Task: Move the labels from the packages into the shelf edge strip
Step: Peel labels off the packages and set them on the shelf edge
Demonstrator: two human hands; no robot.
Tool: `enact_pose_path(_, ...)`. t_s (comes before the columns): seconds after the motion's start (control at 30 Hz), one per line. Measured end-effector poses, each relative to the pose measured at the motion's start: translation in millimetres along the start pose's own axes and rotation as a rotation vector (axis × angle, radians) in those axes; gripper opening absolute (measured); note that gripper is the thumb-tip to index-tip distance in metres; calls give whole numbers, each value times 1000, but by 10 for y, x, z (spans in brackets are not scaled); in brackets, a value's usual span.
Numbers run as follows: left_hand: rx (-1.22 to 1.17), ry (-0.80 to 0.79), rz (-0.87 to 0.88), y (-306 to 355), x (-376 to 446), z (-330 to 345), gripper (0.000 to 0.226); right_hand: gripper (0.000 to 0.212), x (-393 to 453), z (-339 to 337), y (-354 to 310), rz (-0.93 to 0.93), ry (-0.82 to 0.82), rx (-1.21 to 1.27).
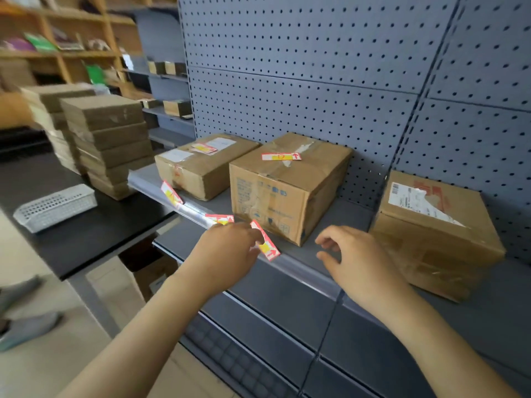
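Cardboard is the landmark I steer by: the middle package [290, 185] on the grey shelf [339, 251]. Far left of it, on the black bench [86, 237], sits a white perforated basket [56, 207]; I cannot tell whether anything lies in it. Nearer, left of that package, the left package [201, 165] carries labels [204, 148] on its lid, and the shelf edge strip [192, 209] below it holds one tilted label [171, 193] and a second label [219, 218] lying nearly flat. Just in front of the middle package's lower left corner, my left hand [230, 248] pinches a red and yellow label [265, 244] between fingertips and thumb, its far end angled down toward the strip. To seat it well, I judge I should level the label with the strip's channel, slip the lower edge in first, then slide it along so it does not stand crooked like the leftmost one. On top of the middle package one more label [281, 156] waits. Right of that package, my right hand [356, 262] hovers with loosely curled fingers, its grip holding nothing, ready to steady the strip. Further right the third package [436, 234] shows only a torn shipping sticker
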State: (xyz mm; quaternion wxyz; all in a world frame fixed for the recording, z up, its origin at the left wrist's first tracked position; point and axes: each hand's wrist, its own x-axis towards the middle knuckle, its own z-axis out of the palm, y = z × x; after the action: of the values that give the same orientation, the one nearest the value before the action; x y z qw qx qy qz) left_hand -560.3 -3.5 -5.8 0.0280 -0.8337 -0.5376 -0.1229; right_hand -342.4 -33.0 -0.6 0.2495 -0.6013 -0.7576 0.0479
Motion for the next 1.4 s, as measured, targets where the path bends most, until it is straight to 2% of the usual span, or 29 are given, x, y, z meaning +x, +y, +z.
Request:
enact_pose_path(0.33,-8,82,1,-922,402,-548,25,10,835,67,-629,-25,136,2)
enact_pose_path(0.57,-48,132,62,-1185,1087,-631,23,12,1465,107,-621,-29,150,-87)
enact_pose_path(0.77,-44,122,97,-1300,1673,-594,26,16,2060,141,-410,-4,44,-170)
enact_pose_path(1.0,-37,105,151,-1439,2177,-520,25,41,2592,153,-185,89,-271,-234)
enact_pose_path(1.1,-10,71,193,-1474,2344,-494,24,39,2717,141,-138,100,-357,-231)
enact_pose_path(1.23,-14,60,230,-1508,2522,-481,26,36,2802,121,-149,139,-377,-228)
enact_pose_path(1.4,-43,30,311,-1543,2627,-443,25,26,2807,107,-226,185,-316,-235)
